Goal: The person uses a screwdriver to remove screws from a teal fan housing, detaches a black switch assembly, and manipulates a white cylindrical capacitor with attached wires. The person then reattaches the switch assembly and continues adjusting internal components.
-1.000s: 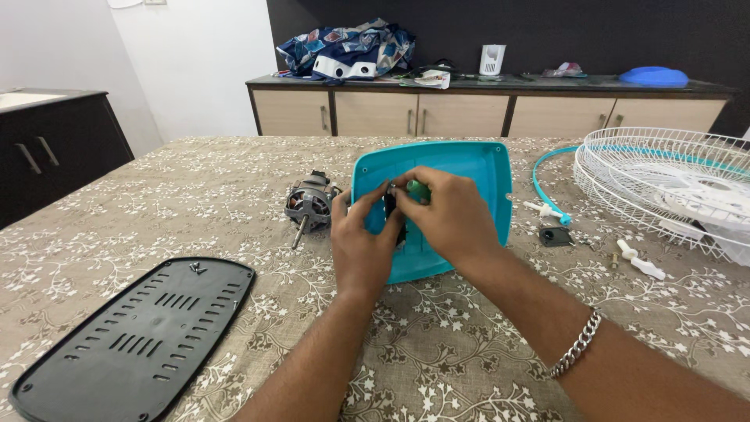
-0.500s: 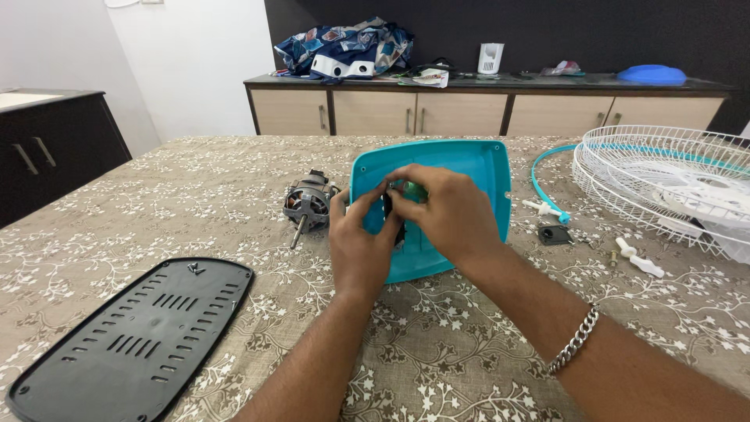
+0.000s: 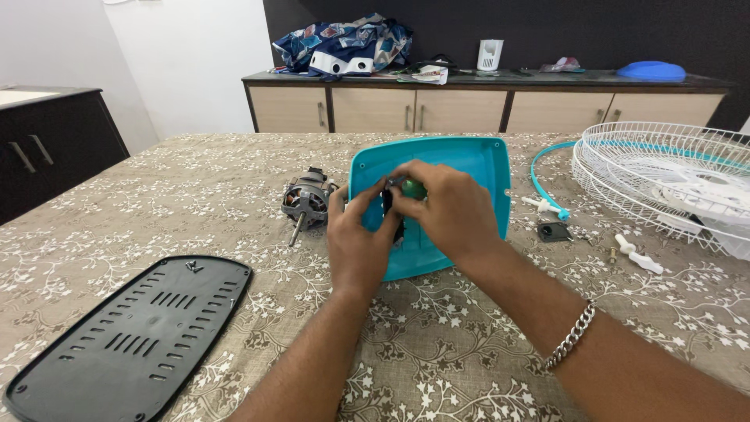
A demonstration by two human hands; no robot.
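Over the teal fan base cover [image 3: 461,168], both my hands are pinching stuff: left hand [image 3: 361,246] on a small black part [image 3: 388,205], right hand [image 3: 449,211] round a green-handled screwdriver [image 3: 412,189]. A slip could gouge plastic or lose screws beside the motor [image 3: 306,200].

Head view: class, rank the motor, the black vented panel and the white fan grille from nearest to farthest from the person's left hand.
Measured from the left hand:
1. Motor: just to its left, beside the teal housing.
2. Black vented panel: lower left, at the table's near edge.
3. White fan grille: far right, beyond the right hand.
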